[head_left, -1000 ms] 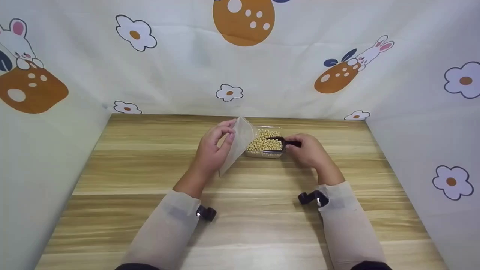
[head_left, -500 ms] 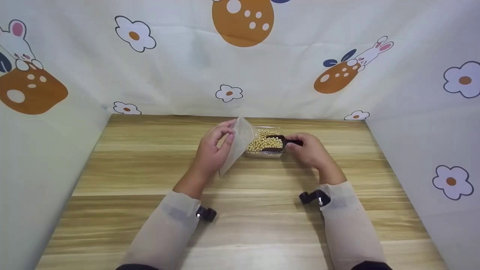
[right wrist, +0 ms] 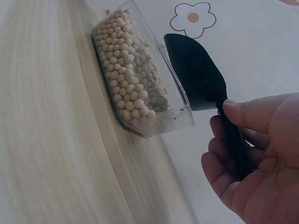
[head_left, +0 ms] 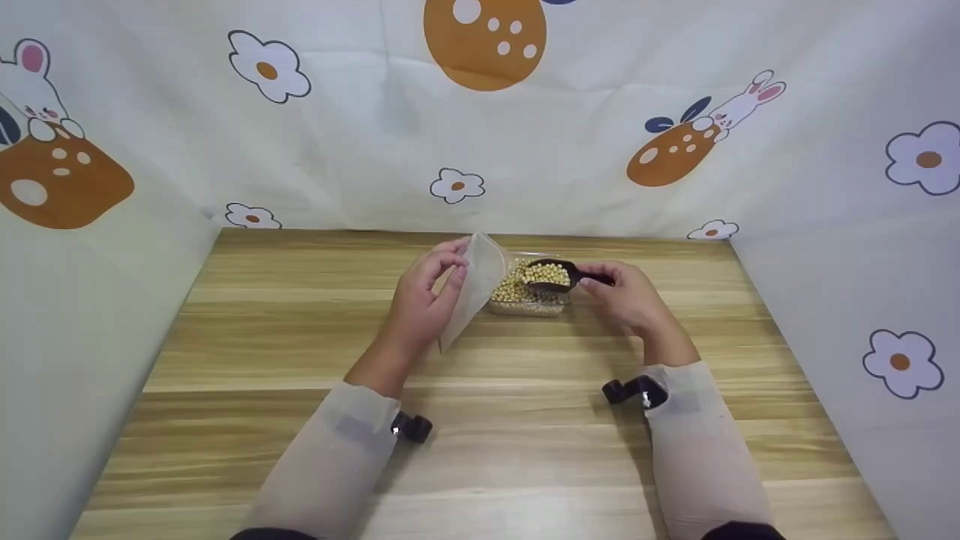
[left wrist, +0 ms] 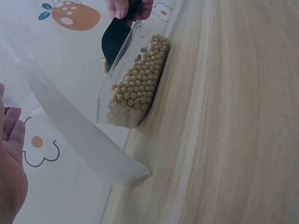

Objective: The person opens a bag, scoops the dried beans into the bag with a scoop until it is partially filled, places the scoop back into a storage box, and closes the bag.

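We are pinching a translucent bag (head_left: 475,289) in our left grip (head_left: 429,294), at nine o'clock from the clear container (head_left: 528,308); at three, our right grip (head_left: 628,298) is clasping a black scoop (right wrist: 195,72) of soybeans (head_left: 547,274) above that container.

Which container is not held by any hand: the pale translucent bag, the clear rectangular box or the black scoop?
The clear rectangular box, standing on the wood-grain tabletop; the left hand holds the bag, the right hand the scoop.

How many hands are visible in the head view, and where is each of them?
2: the left hand holds the translucent bag, beside the clear container; the right hand holds the black scoop over that container. Both show plainly.
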### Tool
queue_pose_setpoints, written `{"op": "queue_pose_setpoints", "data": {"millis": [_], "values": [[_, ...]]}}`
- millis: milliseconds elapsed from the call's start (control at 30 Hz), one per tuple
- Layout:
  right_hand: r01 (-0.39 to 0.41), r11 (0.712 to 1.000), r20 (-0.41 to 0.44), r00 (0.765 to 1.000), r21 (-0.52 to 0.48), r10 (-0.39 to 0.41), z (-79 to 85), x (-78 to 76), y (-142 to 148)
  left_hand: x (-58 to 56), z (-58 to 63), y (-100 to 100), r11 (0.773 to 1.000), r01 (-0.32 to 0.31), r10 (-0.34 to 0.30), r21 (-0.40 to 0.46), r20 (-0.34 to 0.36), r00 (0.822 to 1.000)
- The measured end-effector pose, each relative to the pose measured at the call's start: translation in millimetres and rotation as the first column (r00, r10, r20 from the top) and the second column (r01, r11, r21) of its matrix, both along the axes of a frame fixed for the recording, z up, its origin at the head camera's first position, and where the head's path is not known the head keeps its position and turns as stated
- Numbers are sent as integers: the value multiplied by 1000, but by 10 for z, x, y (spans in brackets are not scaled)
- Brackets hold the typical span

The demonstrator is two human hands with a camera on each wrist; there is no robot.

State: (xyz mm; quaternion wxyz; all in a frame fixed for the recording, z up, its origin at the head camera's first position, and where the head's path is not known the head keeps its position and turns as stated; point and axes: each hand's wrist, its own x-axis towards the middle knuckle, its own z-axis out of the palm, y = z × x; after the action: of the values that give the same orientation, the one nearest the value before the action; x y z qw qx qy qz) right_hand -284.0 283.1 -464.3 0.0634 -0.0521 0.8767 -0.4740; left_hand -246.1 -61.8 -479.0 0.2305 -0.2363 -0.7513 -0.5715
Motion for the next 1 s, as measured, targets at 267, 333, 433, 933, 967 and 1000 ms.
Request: {"op": "queue_pose_setpoints", "data": {"millis": [267, 333, 433, 933, 967, 1000], "values": [[-11, 998, 5, 1000, -64, 12, 26, 8, 12, 0, 11, -25, 1000, -10, 10, -4, -5, 1000], [-5, 996, 5, 1000, -85, 5, 41, 15, 7, 1, 19, -32, 1000, -19, 19, -6, -2, 1000], [13, 992, -2, 1000, -125, -13, 81, 29, -15, 1, 34, -41, 999, -37, 37, -14, 7, 999], [3, 968, -105, 994, -249, -30, 473, 194, -241, -24, 34, -59, 998, -50, 51, -28, 26, 998], [-4, 967, -109, 994, -255, -25, 502, 203, -255, -25, 32, -60, 998, -49, 50, -30, 26, 998], [-10, 966, -114, 993, -258, -20, 528, 209, -269, -24, 32, -61, 998, -50, 51, -33, 26, 998]]}}
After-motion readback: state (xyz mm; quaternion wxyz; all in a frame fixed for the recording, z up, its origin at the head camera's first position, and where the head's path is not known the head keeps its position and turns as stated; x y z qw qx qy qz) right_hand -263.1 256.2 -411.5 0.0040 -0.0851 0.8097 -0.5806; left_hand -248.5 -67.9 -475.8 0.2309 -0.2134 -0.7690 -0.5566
